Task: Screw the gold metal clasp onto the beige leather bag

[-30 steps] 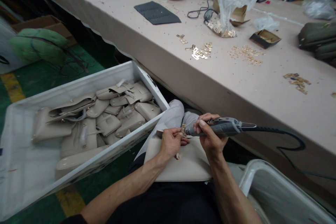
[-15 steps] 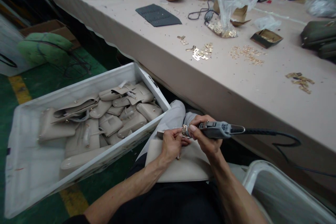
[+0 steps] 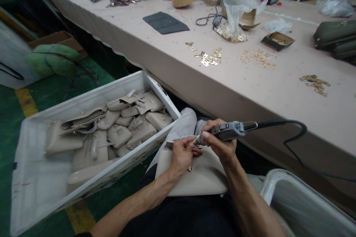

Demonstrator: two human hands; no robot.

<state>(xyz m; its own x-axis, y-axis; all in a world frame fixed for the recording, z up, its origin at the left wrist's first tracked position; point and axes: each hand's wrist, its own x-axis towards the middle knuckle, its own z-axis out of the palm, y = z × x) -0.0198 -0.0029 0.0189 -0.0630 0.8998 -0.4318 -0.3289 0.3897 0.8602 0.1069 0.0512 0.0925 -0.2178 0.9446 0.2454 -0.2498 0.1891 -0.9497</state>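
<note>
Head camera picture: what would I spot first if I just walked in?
Probably the hands in the middle: the right hand grips a grey corded tool, its tip at a small metal clasp that the left hand steadies on a beige bag. Next, the white bin on the left, full of beige bags.

We see a matt beige leather-like bag (image 3: 194, 176), its small shiny metal clasp (image 3: 195, 141), a grey plastic power tool (image 3: 228, 132), a translucent white plastic crate (image 3: 41, 192), and glinting brass-coloured fittings (image 3: 210, 57).
</note>
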